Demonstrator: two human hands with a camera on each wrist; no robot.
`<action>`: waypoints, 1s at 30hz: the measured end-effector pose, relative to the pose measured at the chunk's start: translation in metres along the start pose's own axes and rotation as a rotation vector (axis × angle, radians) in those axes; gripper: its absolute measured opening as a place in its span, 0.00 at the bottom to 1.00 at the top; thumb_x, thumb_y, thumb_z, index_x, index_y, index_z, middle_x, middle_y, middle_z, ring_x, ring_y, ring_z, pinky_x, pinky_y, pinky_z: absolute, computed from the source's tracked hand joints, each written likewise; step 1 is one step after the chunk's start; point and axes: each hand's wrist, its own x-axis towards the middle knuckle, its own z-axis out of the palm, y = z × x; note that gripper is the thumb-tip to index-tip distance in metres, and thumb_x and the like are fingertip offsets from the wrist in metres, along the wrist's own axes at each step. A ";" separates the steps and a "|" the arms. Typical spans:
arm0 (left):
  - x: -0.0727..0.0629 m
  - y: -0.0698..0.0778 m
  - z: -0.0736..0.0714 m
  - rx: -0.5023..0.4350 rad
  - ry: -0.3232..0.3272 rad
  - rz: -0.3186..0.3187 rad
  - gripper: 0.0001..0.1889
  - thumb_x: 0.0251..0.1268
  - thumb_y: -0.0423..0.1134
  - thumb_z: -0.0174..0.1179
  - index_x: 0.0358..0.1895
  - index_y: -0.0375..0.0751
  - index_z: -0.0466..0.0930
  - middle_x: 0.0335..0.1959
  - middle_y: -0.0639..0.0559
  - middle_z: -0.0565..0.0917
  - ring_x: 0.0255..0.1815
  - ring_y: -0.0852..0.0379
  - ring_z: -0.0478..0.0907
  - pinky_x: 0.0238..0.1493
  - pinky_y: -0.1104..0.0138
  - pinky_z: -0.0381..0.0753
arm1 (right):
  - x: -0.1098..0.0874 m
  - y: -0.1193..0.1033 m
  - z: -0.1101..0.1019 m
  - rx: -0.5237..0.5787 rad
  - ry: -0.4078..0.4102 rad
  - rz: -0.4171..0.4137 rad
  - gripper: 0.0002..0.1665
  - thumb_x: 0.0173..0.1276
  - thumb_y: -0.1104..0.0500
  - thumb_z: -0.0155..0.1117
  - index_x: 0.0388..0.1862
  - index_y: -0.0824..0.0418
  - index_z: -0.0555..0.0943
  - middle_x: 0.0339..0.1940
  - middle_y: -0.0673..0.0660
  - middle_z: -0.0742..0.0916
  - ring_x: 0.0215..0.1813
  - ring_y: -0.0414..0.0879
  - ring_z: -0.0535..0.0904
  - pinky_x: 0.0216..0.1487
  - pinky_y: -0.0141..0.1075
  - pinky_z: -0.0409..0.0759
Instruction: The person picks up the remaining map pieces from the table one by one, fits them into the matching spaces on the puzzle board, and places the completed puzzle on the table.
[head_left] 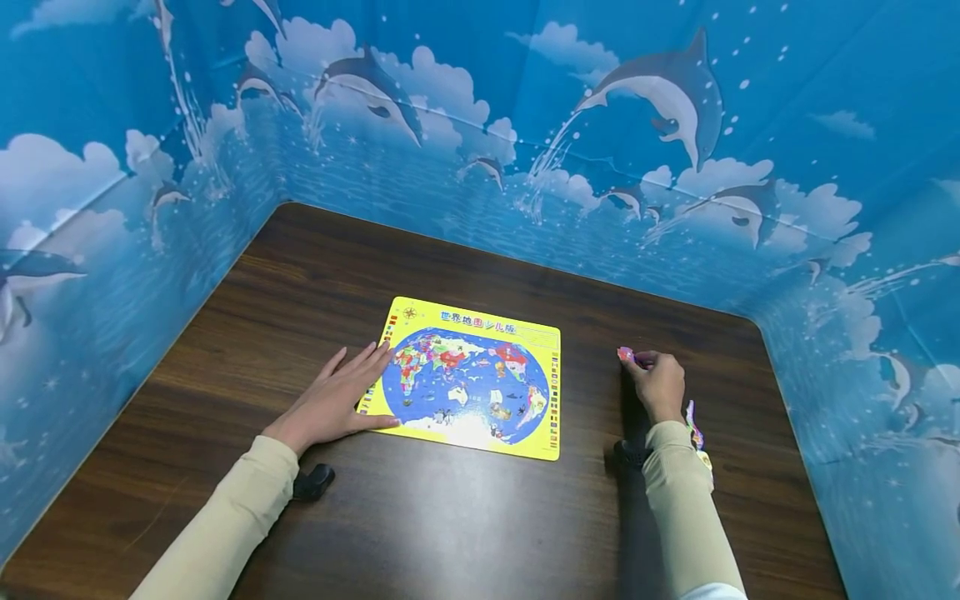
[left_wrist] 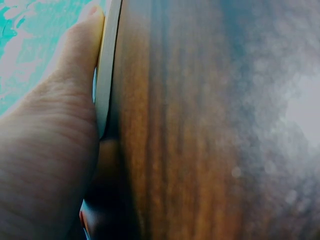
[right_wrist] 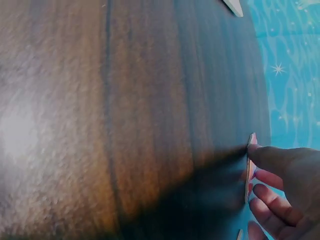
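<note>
World map board (head_left: pixel 468 379): centre of the head frame; left-hand grip (head_left: pixel 341 398) spread, fingers straight, over its left edge. Right of centre, right-hand grip (head_left: pixel 662 385) pinches a small red-and-purple piece (head_left: pixel 625 354). Recommended: light pinch, board braced

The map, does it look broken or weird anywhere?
I see nothing broken or spilled on the map. Only a bright shine near its bottom edge looks odd, whitening part of it, probably reflected light.

So we've got a yellow rectangular map board (head_left: pixel 467 379) on the brown wooden table (head_left: pixel 555 517), left of our right hand (head_left: pixel 660 387).
</note>
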 end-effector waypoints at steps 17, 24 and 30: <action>0.000 -0.002 0.001 0.010 0.010 -0.004 0.60 0.58 0.74 0.64 0.84 0.42 0.49 0.85 0.45 0.50 0.85 0.43 0.44 0.82 0.43 0.34 | -0.003 -0.010 0.005 0.131 -0.008 0.042 0.12 0.71 0.60 0.71 0.44 0.71 0.86 0.42 0.66 0.89 0.43 0.53 0.81 0.40 0.36 0.74; -0.001 0.000 0.000 0.013 0.011 -0.005 0.60 0.58 0.74 0.64 0.84 0.41 0.50 0.85 0.44 0.51 0.85 0.43 0.44 0.82 0.42 0.35 | -0.002 -0.034 0.008 0.170 -0.123 -0.073 0.14 0.77 0.58 0.65 0.45 0.70 0.85 0.44 0.66 0.89 0.44 0.53 0.80 0.44 0.39 0.75; -0.001 0.000 0.000 0.009 0.013 -0.006 0.60 0.58 0.74 0.64 0.84 0.42 0.50 0.85 0.45 0.51 0.85 0.43 0.44 0.82 0.42 0.35 | -0.007 -0.067 0.013 0.261 -0.245 -0.158 0.15 0.79 0.58 0.63 0.51 0.70 0.85 0.43 0.66 0.90 0.41 0.57 0.88 0.46 0.43 0.87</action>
